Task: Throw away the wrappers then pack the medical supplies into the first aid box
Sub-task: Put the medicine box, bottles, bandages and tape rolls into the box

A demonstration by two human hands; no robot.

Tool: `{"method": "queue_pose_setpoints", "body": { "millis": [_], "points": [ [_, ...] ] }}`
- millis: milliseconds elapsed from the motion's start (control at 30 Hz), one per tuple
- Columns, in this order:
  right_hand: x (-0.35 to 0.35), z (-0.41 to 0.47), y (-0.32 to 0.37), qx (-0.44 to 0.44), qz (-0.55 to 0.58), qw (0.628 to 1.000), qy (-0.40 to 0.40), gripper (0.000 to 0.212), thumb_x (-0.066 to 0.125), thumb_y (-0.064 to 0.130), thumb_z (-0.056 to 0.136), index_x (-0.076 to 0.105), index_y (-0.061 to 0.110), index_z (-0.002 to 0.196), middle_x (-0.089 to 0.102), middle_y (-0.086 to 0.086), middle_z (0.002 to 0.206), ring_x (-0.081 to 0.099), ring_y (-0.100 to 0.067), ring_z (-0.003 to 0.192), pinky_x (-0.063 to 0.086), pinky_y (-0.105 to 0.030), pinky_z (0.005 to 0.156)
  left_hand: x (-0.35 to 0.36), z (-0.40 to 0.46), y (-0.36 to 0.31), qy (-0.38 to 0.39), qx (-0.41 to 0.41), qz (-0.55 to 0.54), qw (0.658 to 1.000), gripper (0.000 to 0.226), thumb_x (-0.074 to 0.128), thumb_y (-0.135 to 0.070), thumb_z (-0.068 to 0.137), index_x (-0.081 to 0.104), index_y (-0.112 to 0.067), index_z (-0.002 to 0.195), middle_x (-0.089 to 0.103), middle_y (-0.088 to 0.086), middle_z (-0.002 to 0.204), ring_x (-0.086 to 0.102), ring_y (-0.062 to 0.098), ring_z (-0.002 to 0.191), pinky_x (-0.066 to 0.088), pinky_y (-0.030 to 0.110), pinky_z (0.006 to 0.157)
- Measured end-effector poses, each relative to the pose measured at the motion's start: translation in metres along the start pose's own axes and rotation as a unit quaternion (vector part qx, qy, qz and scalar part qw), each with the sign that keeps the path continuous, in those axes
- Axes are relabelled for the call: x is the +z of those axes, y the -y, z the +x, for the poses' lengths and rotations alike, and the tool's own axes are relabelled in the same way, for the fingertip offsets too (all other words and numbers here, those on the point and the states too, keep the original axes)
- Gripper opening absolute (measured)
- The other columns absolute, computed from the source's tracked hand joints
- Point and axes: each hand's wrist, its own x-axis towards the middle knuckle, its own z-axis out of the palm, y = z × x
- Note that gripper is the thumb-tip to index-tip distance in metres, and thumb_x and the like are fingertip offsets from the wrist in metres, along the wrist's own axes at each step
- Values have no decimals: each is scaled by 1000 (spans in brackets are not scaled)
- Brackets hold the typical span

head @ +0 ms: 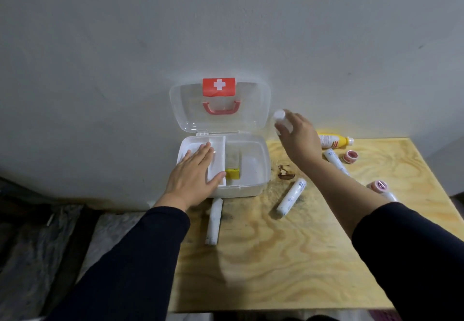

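The white first aid box [253,185] stands open at the table's back left, its clear lid [253,110] leaning on the wall. A yellow item [232,174] lies inside it. My left hand [193,177] rests flat, fingers spread, on the box's white inner tray [217,152]. My right hand [298,136] hovers to the right of the box, closed around a white bottle [280,116]. White bandage rolls lie on the table: one [291,199] right of the box, one [214,221] in front of it, one [334,161] beyond my right forearm.
A yellow bottle [335,141] lies at the back by the wall. Two pink tape rolls [350,156] [379,186] sit on the right side. A brown scrap [285,171] lies beside the box. The plywood table [288,258] ends at left; dark bedding [37,245] lies below.
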Motion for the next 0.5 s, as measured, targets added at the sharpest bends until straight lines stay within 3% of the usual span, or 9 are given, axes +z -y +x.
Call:
{"method": "queue_pose_setpoints", "body": {
  "millis": [67,267,467,500],
  "points": [
    [-10,-3,16,-15,28,999,-36,39,51,32,96,54,15,131,63,-7,124,57,-28,113,46,-34,83,-2,0,0,4,-3,-8,1000,74,27,-57,98,8,-15,156,2,-3,164,1,10,151,-1,30,122],
    [-14,-14,53,6,134,990,-47,27,56,31,93,63,15,113,71,-5,104,64,-20,95,48,-30,76,1,2,2,16,-4,4,1000,76,25,-58,98,10,-13,156,2,-1,165,2,11,151,2,32,124],
    [16,-25,60,63,130,988,63,33,57,27,93,60,8,120,69,-8,108,65,-23,98,53,-33,79,-3,0,0,2,-3,-9,1000,76,28,-59,97,14,-13,156,6,0,164,5,12,151,2,31,123],
    [23,-26,60,72,117,987,81,32,56,23,93,59,6,120,67,-8,103,63,-23,93,52,-31,73,-4,-1,0,4,-4,-9,1000,76,27,-60,97,13,-13,156,5,-1,164,4,12,151,1,31,123]
  ]
}}
